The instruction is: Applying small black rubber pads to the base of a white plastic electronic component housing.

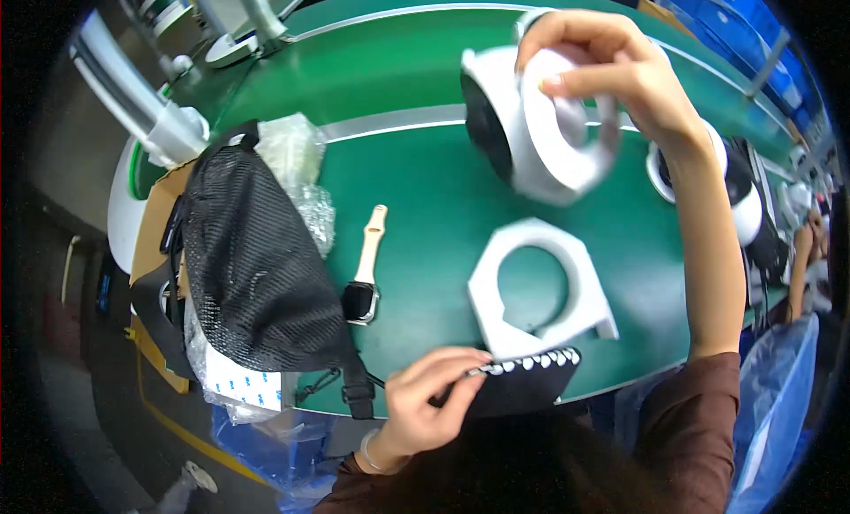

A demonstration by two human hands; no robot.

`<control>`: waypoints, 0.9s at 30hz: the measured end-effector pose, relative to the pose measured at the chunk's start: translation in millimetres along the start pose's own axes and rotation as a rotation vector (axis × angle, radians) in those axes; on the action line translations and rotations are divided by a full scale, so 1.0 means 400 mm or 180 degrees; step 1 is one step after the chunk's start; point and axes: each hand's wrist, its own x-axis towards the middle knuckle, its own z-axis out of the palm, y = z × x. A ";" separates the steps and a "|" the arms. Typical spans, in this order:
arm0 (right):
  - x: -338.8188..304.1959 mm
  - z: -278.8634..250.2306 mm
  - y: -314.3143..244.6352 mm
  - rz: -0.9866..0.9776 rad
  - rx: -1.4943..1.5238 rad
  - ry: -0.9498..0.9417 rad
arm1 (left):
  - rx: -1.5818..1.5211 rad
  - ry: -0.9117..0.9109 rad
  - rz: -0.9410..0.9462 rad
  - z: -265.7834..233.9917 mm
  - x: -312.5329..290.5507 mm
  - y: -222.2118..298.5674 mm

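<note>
My right hand [611, 67] is raised over the far part of the green table, its fingers closed on a white rounded device [505, 98] with a black face. A white ring [567, 151] on the device's near side is smeared by motion. Below it, a white foam ring [580, 275] with an angular outer edge lies on the table. At the front edge, my left hand [429, 399] pinches a black flat sheet [522, 390] with a row of white dots along its upper edge. The sheet is just in front of the foam ring; whether they touch, I cannot tell.
A smartwatch [360, 300] with a beige strap lies left of the foam ring. Beside it, a black mesh bag [257, 257] leans over a cardboard box [158, 217] and bubble wrap [314, 217]. Another white device [745, 215] stands at the right; a co-worker's hand [804, 239] is beyond.
</note>
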 end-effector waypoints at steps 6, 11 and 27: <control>-0.187 0.163 -0.067 0.0122 -0.0407 -0.0364 | 0.0097 0.0029 0.0039 -0.007 -0.003 0.009; -0.212 0.227 -0.033 0.0213 -0.0096 0.0868 | -0.0160 -0.0021 0.0158 0.020 -0.018 0.037; -0.445 0.282 -0.093 0.0123 -0.1136 0.1012 | -0.0542 0.0493 -0.0048 0.049 -0.055 0.033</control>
